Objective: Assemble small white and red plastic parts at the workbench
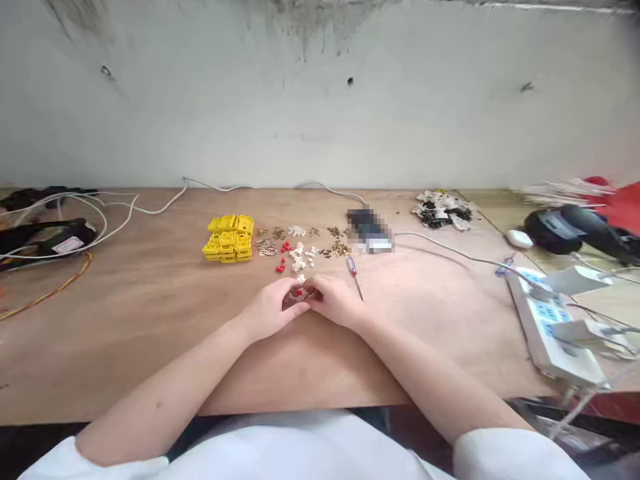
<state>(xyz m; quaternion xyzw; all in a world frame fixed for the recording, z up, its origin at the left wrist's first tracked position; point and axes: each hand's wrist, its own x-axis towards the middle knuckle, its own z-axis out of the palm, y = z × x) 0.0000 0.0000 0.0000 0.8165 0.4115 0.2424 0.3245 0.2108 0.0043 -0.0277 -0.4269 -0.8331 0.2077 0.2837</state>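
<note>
My left hand point(270, 310) and my right hand point(335, 300) meet above the plywood table point(125, 333), their fingers closed around a small red bead point(299, 292). Most of the bead is hidden by my fingers. Just beyond my fingertips lie loose white plastic pieces point(299, 264) and more red beads point(283, 257). Small brass parts point(267, 247) sit in little heaps nearby. Further left stands a stacked group of yellow plastic parts point(229, 239). A red-handled small screwdriver point(353, 267) lies just past my right hand.
A pixelated dark device point(369, 230) with a white cable sits behind the parts. At the back right lies a pile of black and white scraps point(443, 210). A white power strip point(547, 327) occupies the right table edge, and tangled wires point(60, 230) lie at the left.
</note>
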